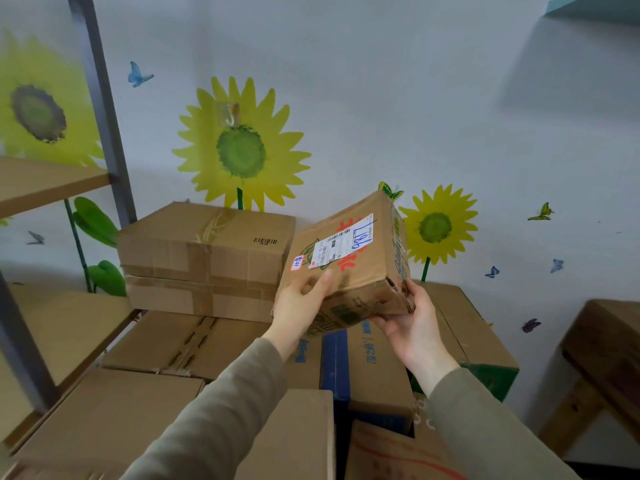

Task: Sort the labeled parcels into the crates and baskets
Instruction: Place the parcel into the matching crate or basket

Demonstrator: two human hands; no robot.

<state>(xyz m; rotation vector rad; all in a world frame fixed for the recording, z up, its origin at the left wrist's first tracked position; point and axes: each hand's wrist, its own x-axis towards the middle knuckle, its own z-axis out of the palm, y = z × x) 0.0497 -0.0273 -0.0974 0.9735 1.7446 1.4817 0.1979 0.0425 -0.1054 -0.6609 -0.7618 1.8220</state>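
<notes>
At centre frame, the left hand (300, 304) and right hand (412, 322) clasp a tilted labeled parcel (349, 265) between them, fingers curled around its lower edges. It is held above stacked cardboard boxes (204, 261).

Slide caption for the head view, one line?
The left hand and right hand hold a labeled parcel tilted above stacked cartons, before a sunflower-decorated wall.

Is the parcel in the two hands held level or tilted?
Tilted. The left hand and right hand grip the parcel at its lower corners; its labelled face slopes upward to the right.
</notes>
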